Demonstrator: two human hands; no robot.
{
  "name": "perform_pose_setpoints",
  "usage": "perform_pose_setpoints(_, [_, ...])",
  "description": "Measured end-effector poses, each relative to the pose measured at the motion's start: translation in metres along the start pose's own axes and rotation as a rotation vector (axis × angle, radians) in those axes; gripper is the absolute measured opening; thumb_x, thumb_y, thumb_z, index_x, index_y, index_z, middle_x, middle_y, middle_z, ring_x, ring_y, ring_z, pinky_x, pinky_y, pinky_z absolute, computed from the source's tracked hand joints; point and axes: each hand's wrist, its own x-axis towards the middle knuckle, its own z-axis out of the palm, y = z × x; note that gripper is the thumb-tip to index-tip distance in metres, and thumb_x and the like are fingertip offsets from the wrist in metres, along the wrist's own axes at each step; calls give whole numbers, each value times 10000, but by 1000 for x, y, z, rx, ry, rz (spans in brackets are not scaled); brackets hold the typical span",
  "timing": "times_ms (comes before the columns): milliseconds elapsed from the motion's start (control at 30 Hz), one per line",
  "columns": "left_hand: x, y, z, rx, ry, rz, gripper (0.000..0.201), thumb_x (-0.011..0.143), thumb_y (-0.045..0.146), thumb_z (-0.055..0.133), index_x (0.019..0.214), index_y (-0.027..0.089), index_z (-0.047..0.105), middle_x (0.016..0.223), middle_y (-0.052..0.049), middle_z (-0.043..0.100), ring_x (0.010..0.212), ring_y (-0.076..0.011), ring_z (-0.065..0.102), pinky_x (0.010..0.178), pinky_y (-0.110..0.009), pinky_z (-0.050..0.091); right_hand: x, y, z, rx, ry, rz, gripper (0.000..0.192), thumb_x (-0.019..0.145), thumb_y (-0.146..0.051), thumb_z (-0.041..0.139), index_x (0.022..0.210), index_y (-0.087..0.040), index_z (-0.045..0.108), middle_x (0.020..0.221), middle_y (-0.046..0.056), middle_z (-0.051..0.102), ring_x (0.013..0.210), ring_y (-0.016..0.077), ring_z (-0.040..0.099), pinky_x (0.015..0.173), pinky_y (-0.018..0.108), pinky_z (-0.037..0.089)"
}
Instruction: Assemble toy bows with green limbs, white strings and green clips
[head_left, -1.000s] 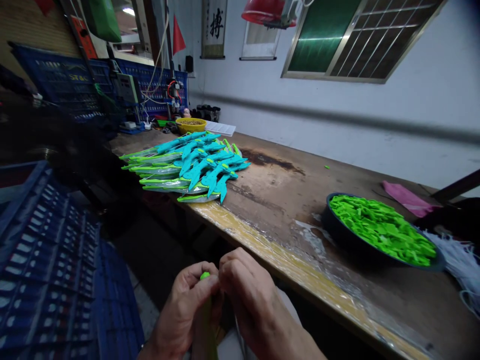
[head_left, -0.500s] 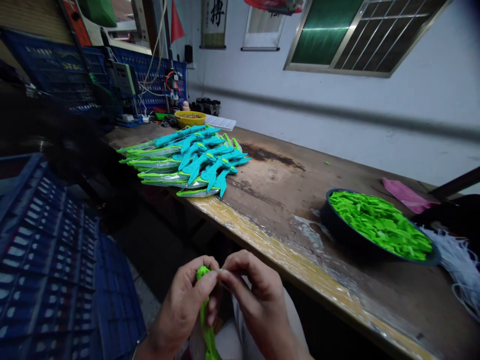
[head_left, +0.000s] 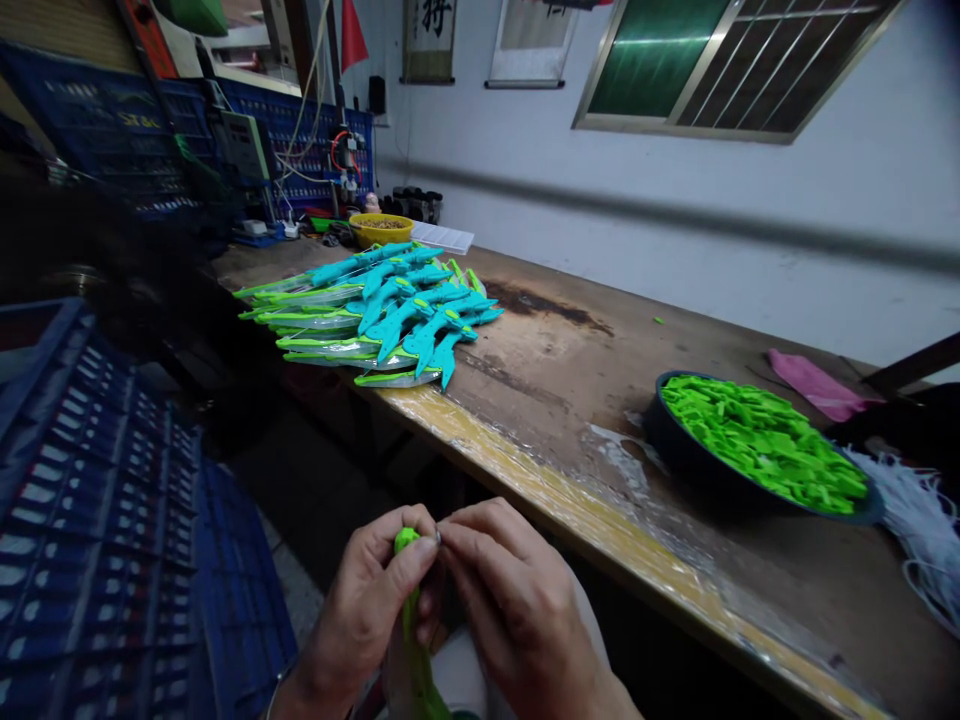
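Note:
Over my lap, my left hand (head_left: 379,590) is closed around a long bright-green plastic strip (head_left: 411,625), thought its kind is unclear; its rounded end pokes up between thumb and index finger. My right hand (head_left: 514,590) pinches at the left thumb tip, beside that end. Whatever the right fingertips hold is too small to make out. Beyond the hands, on the workbench (head_left: 540,380), lies a pile of turquoise-and-green plastic toy bows (head_left: 397,310). A dark basin (head_left: 664,425) on the right is heaped with small green plastic pieces (head_left: 765,440).
White strings (head_left: 911,530) lie at the bench's right end, near a pink cloth (head_left: 817,385). A yellow bowl (head_left: 382,233) of small parts stands at the back. Blue crates (head_left: 112,540) rise on my left. The bench's taped front edge (head_left: 570,520) runs just beyond my hands.
My right hand has turned, its back showing more and its fingers lying closer together at the left thumb tip. The left hand keeps its hold on the green strip. The view has shifted slightly.

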Motion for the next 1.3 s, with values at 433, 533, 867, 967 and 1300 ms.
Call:
perform_pose_setpoints(433, [-1,0,4,-31,7,-27,320,850,446,716,740,172,590,489,47,514,376,-73,440,389,-164,364,-4,-5,2,237,81,204,132,959,-124,576,872,-192,647,794,14,635,709,129,626,639,232,504])
perform_pose_setpoints(533, [0,0,2,-42,5,-36,294,852,425,713,753,175,594,484,48,520,373,-74,443,388,-161,358,-5,-4,4,172,96,102,164,956,-61,549,960,-187,654,847,33,638,769,138,627,676,245,513])
perform_pose_setpoints(867, [0,6,5,29,6,-12,333,815,440,746,684,174,594,502,35,528,399,-82,446,387,-169,382,-1,-6,-2,278,-6,359,190,973,-232,564,790,-192,595,736,-6,599,650,109,567,596,214,438])
perform_pose_setpoints(967, [-2,5,6,139,72,47,283,833,406,740,707,178,628,504,27,555,402,-96,481,403,-184,405,3,-4,-5,409,-103,579,276,949,-361,567,737,-185,545,687,-3,556,626,117,516,558,222,401])
perform_pose_setpoints(1300, [-2,19,9,665,193,291,154,808,224,670,660,183,661,532,21,590,406,-107,557,419,-177,404,7,-5,-9,348,-138,568,282,970,-376,547,770,-179,568,703,-8,541,646,117,488,578,229,393])
